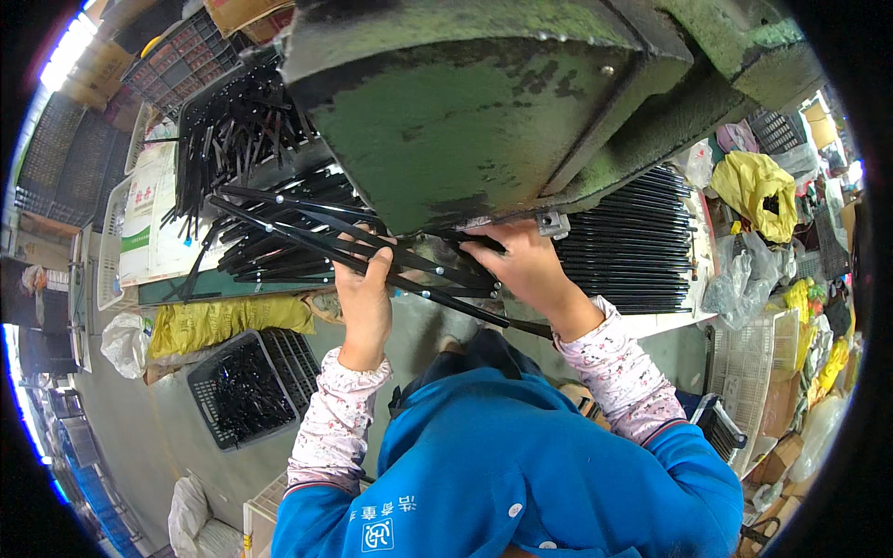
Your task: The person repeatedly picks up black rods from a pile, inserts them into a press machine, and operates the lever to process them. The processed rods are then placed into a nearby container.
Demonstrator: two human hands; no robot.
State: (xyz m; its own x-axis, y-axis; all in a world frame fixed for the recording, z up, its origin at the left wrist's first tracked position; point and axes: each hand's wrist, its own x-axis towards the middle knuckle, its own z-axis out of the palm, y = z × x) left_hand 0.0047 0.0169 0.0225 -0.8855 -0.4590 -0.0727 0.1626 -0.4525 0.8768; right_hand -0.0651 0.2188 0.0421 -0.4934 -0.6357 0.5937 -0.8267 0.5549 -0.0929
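My left hand (366,300) grips a linked set of black metal bars (314,245) joined by shiny rivets, thumb on top. The bars slant from the upper left down to the right, passing below the head of a green machine press (474,125). Under the press's lower edge, my right hand (527,268) pinches a dark bar end between thumb and fingers. Part of that bar and the fingertips are hidden by the press and shadow. A small metal block (553,225) sits beside the right hand.
A heap of loose black bars (279,230) lies left of my hands, with more bars in a crate (241,118) behind. Neat rows of black tubes (624,251) lie at right. A crate of black parts (244,390) stands on the floor. Yellow bags (757,192) and plastic bags crowd the far right.
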